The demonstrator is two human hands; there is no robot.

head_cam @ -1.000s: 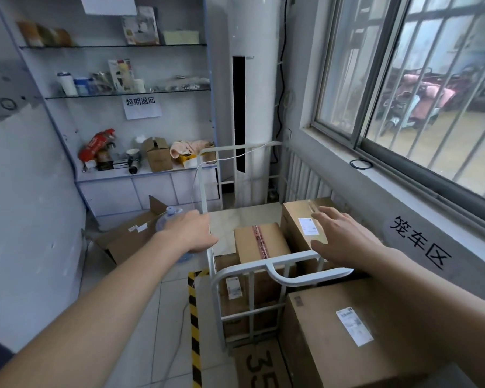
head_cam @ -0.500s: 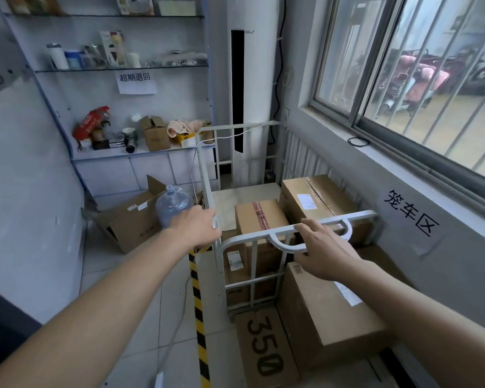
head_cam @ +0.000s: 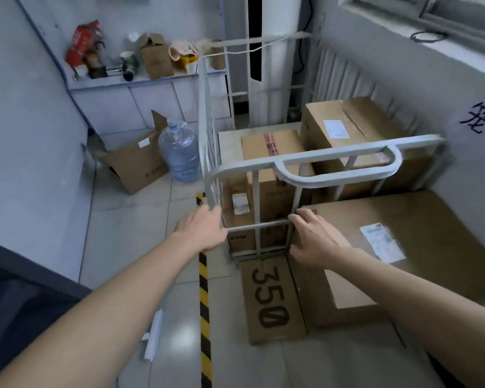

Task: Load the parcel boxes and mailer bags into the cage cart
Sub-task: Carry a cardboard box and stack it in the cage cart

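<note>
Your left hand (head_cam: 205, 229) meets the white metal cage cart's (head_cam: 342, 180) near-left post; I cannot tell whether it grips. Your right hand (head_cam: 317, 239), fingers (head_cam: 305, 217) spread, touches the large brown cardboard parcel box (head_cam: 431, 228) just outside the cart's front. Lifting it carelessly could pinch those fingers against the cart's rail.

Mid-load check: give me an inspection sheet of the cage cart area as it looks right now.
Surface: tiled floor with a yellow-black tape stripe; flat cardboard marked 350 lies before the cart.
Job's things: cage cart holds a red-taped box, a labelled box and a lower box; large box sits outside on the floor. Mailer bags: nothing seen.
Clutter: water jug, open carton, white scrap.
Hands: left hand at the cart's near corner post, grip unclear; right hand open, fingers at the large box's corner.
Cables: white cord draped over the cart's far rail; black loop on the sill.
Surroundings: cluttered shelf, radiator.
</note>
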